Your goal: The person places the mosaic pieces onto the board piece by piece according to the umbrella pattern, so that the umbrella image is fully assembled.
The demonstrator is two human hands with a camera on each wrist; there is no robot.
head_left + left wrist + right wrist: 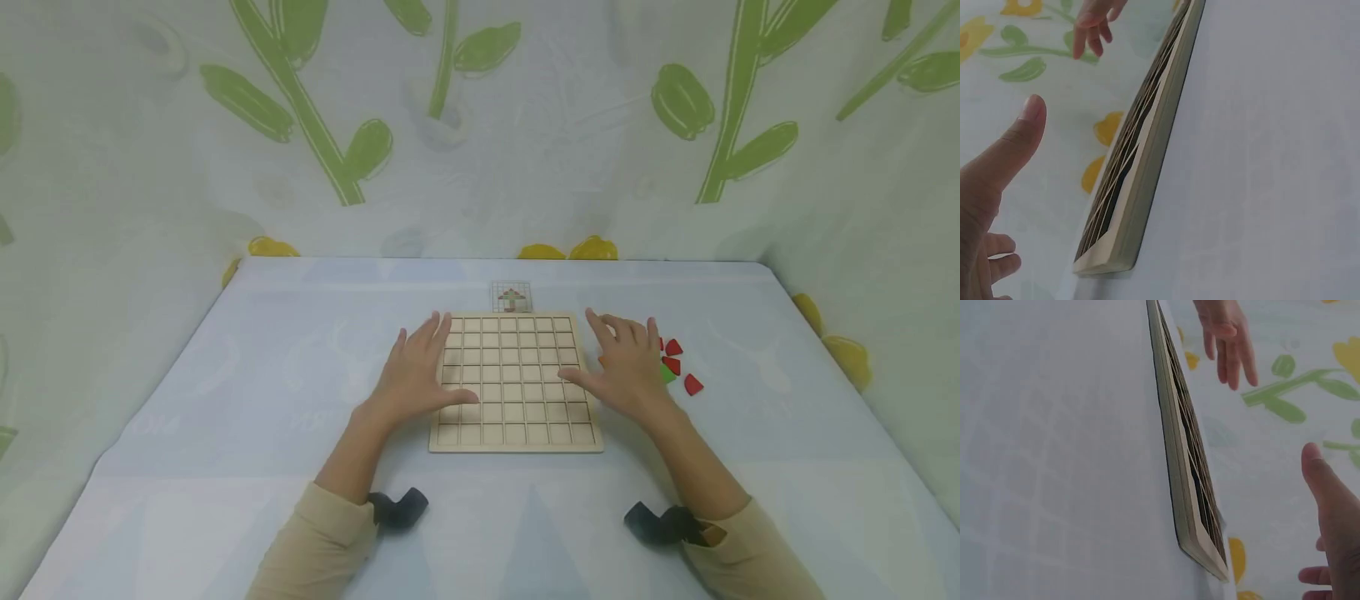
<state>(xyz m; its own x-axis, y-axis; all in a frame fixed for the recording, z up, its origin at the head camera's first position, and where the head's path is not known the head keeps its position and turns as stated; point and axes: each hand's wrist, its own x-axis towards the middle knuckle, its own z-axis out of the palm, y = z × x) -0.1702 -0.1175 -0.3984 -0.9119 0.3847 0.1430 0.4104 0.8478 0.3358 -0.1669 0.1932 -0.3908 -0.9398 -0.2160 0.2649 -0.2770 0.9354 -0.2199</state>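
A square wooden grid board (517, 447) lies flat on the table; its near edge fills the middle of the left wrist view as a pale wooden rim (1124, 240), and the right wrist view shows that rim (1179, 512) too. Over the board's left side is my left hand (416, 375), thumb stretched inward and fingers pointing away, holding nothing. My right hand (626, 367) mirrors it over the right side, thumb out and fingers spread, also without anything in its grasp. Past the right hand lie several red pieces (693, 384) and a green piece (667, 374), partly hidden behind it.
A small card (512, 297) with a gridded picture lies against the board's far edge. The pale table (300, 300) meets a white backdrop (525, 167) with green leaf prints. Black straps with small devices (401, 510) sit on both wrists.
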